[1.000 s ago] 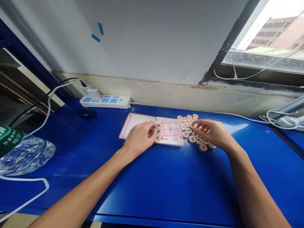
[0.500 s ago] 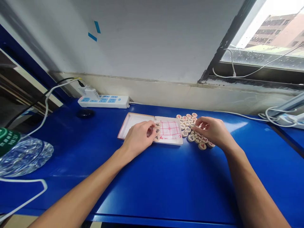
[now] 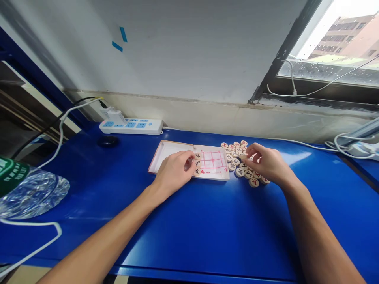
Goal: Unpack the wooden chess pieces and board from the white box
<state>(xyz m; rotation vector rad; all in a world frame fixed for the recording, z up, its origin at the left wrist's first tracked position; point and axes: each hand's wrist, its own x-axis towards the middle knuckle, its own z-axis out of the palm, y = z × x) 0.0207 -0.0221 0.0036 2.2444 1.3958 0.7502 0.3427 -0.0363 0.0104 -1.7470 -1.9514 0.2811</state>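
A shallow open box [image 3: 166, 148] with a pink grid drawn in its right half [image 3: 212, 159] lies on the blue table. A column of several Chinese chess pieces [image 3: 197, 163] with black characters sits along the middle of the box. My left hand [image 3: 176, 167] is curled over the box, its thumb and finger closed against these pieces; the fingertips are partly hidden. To the right of the box spreads a loose cluster of round wooden pieces [image 3: 235, 161] with red and black characters. Above it my right hand [image 3: 265, 162] pinches one Chinese chess piece [image 3: 242, 156] and covers others.
A white power strip [image 3: 132, 125] with a plugged-in adapter stands against the wall, a dark computer mouse [image 3: 107, 141] before it. At the left is a large clear water bottle [image 3: 38, 193]. White cables [image 3: 308, 146] run along the right back edge near the window.
The whole view has shifted slightly to the right. Both hands keep nearly the same place, my left at the box and my right at the pieces.
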